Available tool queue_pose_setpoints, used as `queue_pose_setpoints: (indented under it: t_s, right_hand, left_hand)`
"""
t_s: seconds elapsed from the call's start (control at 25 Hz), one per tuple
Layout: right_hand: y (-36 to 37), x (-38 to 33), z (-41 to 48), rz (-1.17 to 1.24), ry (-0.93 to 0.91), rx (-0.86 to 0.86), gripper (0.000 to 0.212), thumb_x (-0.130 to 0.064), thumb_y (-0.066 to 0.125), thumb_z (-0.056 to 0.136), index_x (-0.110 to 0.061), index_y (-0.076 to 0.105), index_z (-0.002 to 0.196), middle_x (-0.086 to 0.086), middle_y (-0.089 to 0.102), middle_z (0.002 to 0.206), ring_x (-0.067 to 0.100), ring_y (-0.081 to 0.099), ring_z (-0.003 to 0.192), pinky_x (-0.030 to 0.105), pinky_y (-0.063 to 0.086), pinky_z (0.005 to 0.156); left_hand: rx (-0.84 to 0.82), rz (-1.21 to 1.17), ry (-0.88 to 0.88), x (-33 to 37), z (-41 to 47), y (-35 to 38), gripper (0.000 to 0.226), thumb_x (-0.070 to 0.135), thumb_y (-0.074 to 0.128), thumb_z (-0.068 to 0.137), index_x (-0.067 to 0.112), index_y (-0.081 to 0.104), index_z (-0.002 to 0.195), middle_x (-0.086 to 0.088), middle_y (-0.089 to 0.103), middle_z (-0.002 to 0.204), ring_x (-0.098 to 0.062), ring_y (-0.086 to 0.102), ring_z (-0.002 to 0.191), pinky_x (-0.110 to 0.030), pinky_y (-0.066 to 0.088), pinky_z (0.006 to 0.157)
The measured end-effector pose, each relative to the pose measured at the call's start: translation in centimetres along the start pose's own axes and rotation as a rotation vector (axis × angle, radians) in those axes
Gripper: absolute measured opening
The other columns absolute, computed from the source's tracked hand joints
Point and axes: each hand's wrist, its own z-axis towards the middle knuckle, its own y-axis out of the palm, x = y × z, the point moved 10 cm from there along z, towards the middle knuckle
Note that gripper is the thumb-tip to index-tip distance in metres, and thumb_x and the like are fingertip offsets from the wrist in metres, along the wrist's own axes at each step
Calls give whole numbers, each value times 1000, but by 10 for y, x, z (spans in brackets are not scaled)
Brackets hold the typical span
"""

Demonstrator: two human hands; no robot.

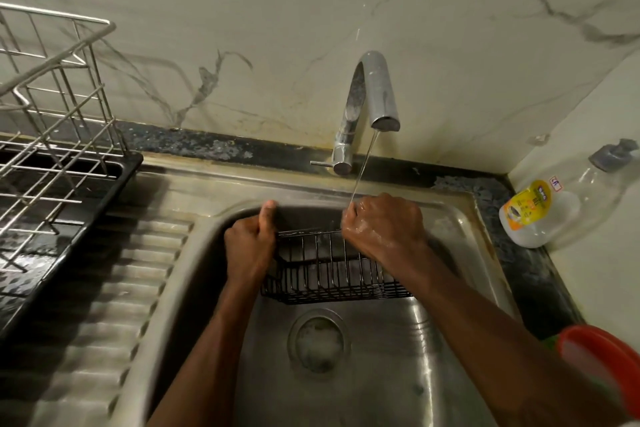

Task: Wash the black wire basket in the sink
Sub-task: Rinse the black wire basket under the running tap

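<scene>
The black wire basket [329, 274] is held above the steel sink [450, 340], near its far wall. My left hand [251, 246] grips the basket's left end, thumb up against the sink rim. My right hand [384, 229], wet and shiny, is closed over the basket's upper right rim. A thin stream of water falls from the chrome tap [374, 94] onto my right hand's knuckles. The basket's right end is hidden behind that hand and wrist.
A steel dish rack [52, 107] on a black tray [114, 184] stands left of the ribbed drainboard [114, 288]. A clear soap bottle [543, 211] lies on the right counter. An orange-red object [602, 360] sits at the near right. The drain [317, 340] holds foam.
</scene>
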Motion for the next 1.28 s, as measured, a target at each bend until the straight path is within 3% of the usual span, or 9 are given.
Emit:
queue_pose_setpoints:
  t_s: [0.12,0.36,0.52,0.6,0.72,0.84,1.04,1.16,1.28]
  right_hand:
    - [-16,-14,14,-29,1,-29,34,-40,46,98,-21,59,74,-2,54,67,15,48,60,31,36,62]
    - [-55,-68,14,-69,-214,88,37,-51,52,97,-19,69,100,4,66,90,21,58,78,33,44,69]
    - [-60,-60,4,354,-222,146,60,-75,40,92,-24,62,71,-10,59,68,8,59,67,27,47,65]
    - [-56,-47,5,426,-150,168,74,-78,27,94,-19,57,61,-8,52,58,7,52,56,27,39,60]
    - [-48,-56,15,298,-123,97,69,-65,17,103,-17,53,66,0,53,69,19,53,67,33,38,69]
    - [-48,-63,24,274,-161,63,55,-55,26,106,-21,64,86,1,63,78,21,60,77,36,49,77]
    - [-40,-60,14,282,-182,44,56,-49,24,108,-23,52,66,-7,47,61,15,54,64,35,48,76]
    - [-31,-46,-12,241,-86,112,56,-58,14,104,-30,63,99,-7,65,95,19,59,101,54,31,113]
    - [-28,-37,-30,190,-23,113,67,-69,10,99,-30,60,118,-3,64,117,22,55,118,54,23,116]
  left_hand:
    - [-73,305,305,52,-14,23,63,55,34,106,17,74,76,-1,68,60,-18,64,52,-35,54,57]
    - [-72,-123,-65,30,-14,32,63,47,46,105,20,53,47,-3,58,49,-18,54,49,-42,52,58]
    - [-42,-339,-329,-27,-18,31,74,65,59,91,-6,66,70,-26,67,68,-38,66,60,-58,59,65]
    - [-60,-397,-356,-32,-21,33,95,81,58,80,-14,64,81,-35,65,76,-34,65,61,-63,56,68]
    - [-168,-428,-290,4,-25,42,64,56,47,102,7,73,72,-19,71,70,-23,69,68,-51,60,76]
    - [-310,-640,-175,63,-30,54,53,39,32,110,11,75,99,-16,76,97,-28,74,96,-44,60,88]
    - [-224,-708,-283,53,-18,59,96,80,58,80,-14,63,96,-30,66,82,-43,64,76,-55,54,87]
    - [-155,-617,-276,49,-16,54,55,57,59,92,7,71,72,-20,68,73,-29,62,65,-39,53,71]
    - [-183,-524,-159,57,-16,50,38,34,49,101,16,69,75,-13,71,69,-21,65,61,-33,55,62]
